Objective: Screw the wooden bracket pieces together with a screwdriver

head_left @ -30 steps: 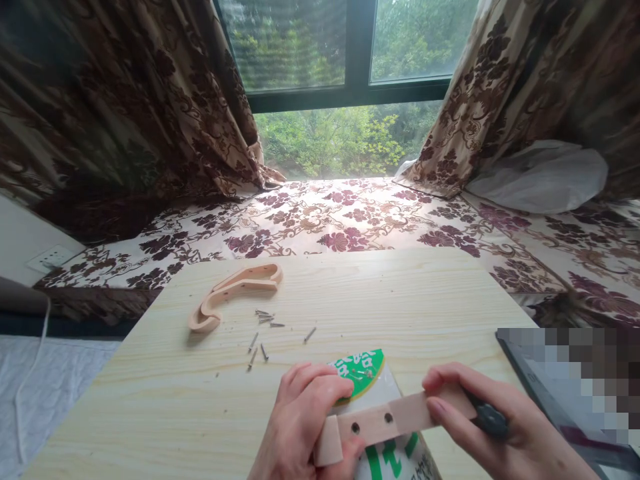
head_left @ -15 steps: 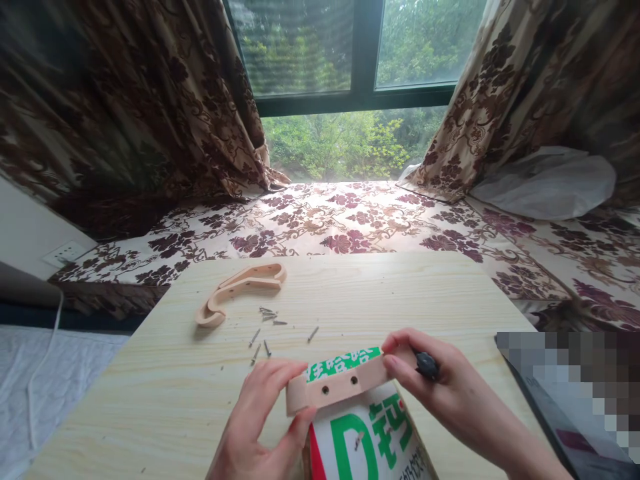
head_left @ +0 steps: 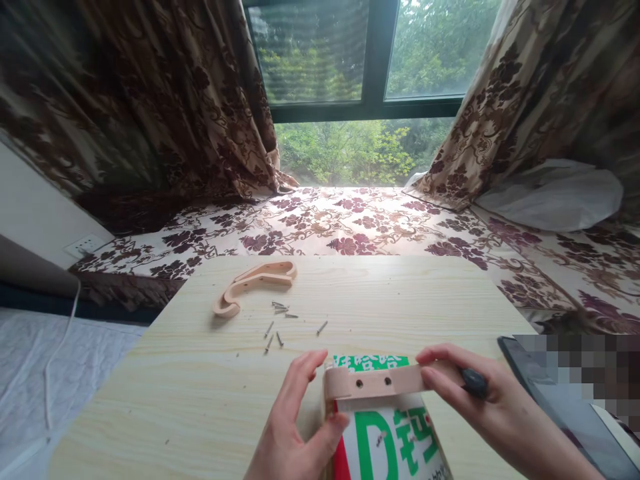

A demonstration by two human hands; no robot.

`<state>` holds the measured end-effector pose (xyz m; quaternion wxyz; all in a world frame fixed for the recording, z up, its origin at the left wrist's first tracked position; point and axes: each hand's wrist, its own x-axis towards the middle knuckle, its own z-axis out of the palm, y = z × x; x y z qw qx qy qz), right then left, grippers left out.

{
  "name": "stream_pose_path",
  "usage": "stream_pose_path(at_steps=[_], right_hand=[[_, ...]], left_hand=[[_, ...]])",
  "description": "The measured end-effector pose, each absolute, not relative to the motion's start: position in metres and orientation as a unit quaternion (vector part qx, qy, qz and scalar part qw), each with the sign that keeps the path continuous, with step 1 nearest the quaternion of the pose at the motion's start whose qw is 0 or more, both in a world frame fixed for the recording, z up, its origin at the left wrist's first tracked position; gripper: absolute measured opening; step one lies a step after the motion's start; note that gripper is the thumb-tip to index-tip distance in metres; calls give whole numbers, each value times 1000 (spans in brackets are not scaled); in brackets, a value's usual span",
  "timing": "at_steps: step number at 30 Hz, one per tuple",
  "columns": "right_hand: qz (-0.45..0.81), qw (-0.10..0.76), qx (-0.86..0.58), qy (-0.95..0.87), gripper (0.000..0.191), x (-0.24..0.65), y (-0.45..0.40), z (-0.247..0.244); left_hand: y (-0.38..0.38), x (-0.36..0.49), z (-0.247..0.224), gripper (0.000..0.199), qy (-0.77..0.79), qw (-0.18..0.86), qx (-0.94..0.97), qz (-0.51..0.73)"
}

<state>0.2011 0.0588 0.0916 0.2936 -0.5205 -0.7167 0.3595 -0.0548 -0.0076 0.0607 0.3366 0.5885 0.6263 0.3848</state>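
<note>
A beige curved strip [head_left: 373, 385] with two dark holes lies across a carton [head_left: 367, 433] printed in green, white and red. My right hand [head_left: 475, 393] pinches the strip's right end between thumb and fingertips. A black knob-like piece [head_left: 474, 383] pokes out within this hand; the rest of it is hidden. At the carton's left side is my left hand [head_left: 300, 413], fingers and thumb spread apart. Its thumb touches the carton's front face, and its fingertips are by the strip's left end.
Several loose screws [head_left: 279, 339] are scattered on the wooden table [head_left: 190, 380]. Behind them sits a second pair of curved beige strips [head_left: 257, 280]. A dark flat device [head_left: 550, 393] lies at the right edge. Beyond the table is a flower-patterned ledge [head_left: 350, 220].
The carton, strip and both hands have shifted right in view. My left hand has loosened from the strip's left end, its fingers spreading; my right hand keeps its pinch.
</note>
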Motion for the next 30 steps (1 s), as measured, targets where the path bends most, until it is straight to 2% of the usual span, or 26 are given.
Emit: stream_pose_path(at_steps=[7, 11, 18, 24, 30], right_hand=[[283, 353, -554, -699, 28, 202, 62, 100], [315, 342, -528, -711, 26, 193, 55, 103], [341, 351, -526, -695, 25, 190, 46, 93], [355, 339, -539, -684, 26, 191, 51, 85], [354, 337, -545, -681, 25, 190, 55, 81]], left_hand=[[-2, -65, 74, 38, 658, 197, 582, 434], [-4, -61, 77, 39, 627, 176, 631, 421], [-8, -54, 70, 27, 591, 129, 677, 419], [-2, -58, 64, 29, 569, 21, 725, 387], [5, -63, 62, 30, 539, 18, 763, 355]])
